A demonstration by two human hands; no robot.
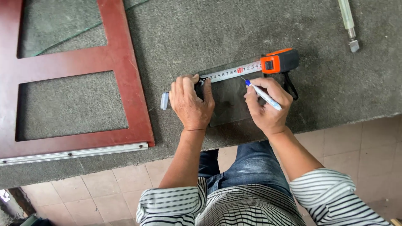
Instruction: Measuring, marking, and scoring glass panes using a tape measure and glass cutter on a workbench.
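On the rough grey felt counter (201,33), the left hand (190,102) presses flat on one dark glass pane (228,100) and one steel tape measure (268,63); the right hand (268,104) pinches one slim white pen (261,94).

left hand (190,102) pressing flat, right hand (268,104) pinching

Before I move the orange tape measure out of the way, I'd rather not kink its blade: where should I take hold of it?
Probably grip the tape measure by its orange case, coming from the far right side. The case is blocky with flat sides, while its blade runs left under the left hand, and the right hand with the pen crowds the near side.
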